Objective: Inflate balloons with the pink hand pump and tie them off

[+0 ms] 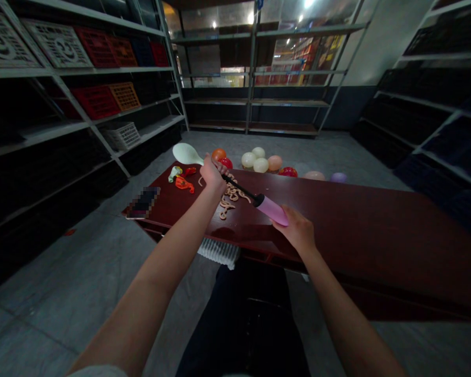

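Observation:
A pale, partly inflated balloon (185, 154) sticks out to the left of my left hand (213, 172). That hand is closed where the balloon's neck meets the far end of a balloon pump's black rod, so the joint itself is hidden. My right hand (297, 229) wraps round the near end of the pump's pink barrel (273, 210). The black rod (239, 187) is drawn out between the two hands. Beneath it, beige uninflated long balloons (231, 196) lie in a loose pile. Flat orange and red balloons (184, 184) rest left of my left hand.
The dark red table (361, 214) reaches far to the right. A blurred phone-like slab (144, 203) lies at its left corner. Several inflated balloons (260, 165) sit beyond the far edge. Shelves with crates (96, 101) stand left; more racks stand behind and right.

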